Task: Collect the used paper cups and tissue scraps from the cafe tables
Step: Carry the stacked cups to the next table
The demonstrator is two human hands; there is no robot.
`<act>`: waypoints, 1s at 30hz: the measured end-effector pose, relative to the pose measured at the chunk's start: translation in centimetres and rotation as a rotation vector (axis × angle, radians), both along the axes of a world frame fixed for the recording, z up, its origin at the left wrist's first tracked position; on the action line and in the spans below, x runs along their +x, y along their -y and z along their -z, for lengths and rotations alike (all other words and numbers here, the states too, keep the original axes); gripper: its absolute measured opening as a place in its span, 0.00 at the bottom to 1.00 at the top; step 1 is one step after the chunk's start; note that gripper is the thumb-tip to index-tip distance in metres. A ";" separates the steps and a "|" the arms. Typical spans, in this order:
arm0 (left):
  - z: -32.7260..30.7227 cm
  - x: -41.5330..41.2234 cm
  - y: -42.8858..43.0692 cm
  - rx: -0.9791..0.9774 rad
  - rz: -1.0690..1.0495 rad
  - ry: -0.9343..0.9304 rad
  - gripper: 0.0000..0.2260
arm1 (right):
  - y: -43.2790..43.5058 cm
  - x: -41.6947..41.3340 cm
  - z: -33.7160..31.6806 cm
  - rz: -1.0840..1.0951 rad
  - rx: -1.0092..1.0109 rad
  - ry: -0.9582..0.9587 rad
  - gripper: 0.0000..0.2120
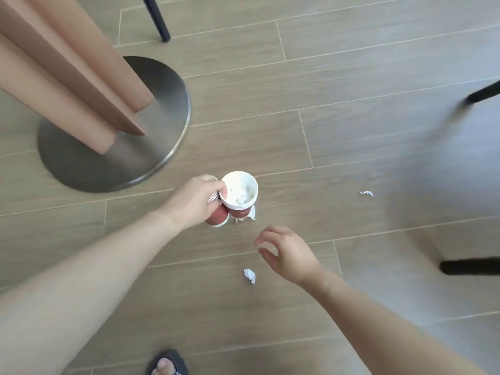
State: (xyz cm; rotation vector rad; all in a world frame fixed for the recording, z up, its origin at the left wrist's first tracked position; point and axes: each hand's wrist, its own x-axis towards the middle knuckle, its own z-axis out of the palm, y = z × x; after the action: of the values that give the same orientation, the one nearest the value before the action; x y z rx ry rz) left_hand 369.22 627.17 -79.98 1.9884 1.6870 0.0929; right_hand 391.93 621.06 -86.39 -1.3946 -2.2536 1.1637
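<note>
My left hand (pixel 196 200) grips a bunch of red paper cups (pixel 238 209) with white rims, held above the floor. The upright cup's mouth shows crumpled white tissue (pixel 243 193) inside; another red cup (pixel 217 216) sits tucked under my fingers. My right hand (pixel 286 253) hovers lower right of the cups, fingers loosely curled and holding nothing. A crumpled tissue scrap (pixel 249 276) lies on the floor just below that hand. A second scrap (pixel 366 193) lies farther right. A third white scrap (pixel 253 212) shows beside the cups' bottoms.
A round metal table base (pixel 162 109) with a tan column (pixel 67 71) stands at the left. Black chair legs show at the top (pixel 158 20) and the right (pixel 470 266). The floor is wood-look tile. My sandalled foot (pixel 167 364) is at the bottom.
</note>
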 end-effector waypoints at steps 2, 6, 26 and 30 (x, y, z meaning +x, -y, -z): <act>2.1 -0.5 -0.5 0.033 -0.038 0.015 0.08 | 0.1 -0.4 3.3 -0.061 -0.019 0.060 0.07; 3.8 -1.8 -0.8 0.028 -0.159 0.009 0.06 | 1.2 -1.1 6.5 -0.184 -0.133 0.217 0.06; 5.3 -3.4 1.3 0.014 -0.067 -0.041 0.09 | -3.6 -3.4 8.6 0.184 0.005 0.103 0.06; 4.8 -4.3 1.9 0.051 -0.083 -0.065 0.08 | -5.6 -4.8 8.2 0.248 0.051 0.015 0.05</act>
State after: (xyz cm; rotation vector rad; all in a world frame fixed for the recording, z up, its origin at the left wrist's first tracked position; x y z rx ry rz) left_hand 364.91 625.28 -84.78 1.9783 1.8250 0.1033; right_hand 387.09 626.64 -94.57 -1.6117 -2.0328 1.0103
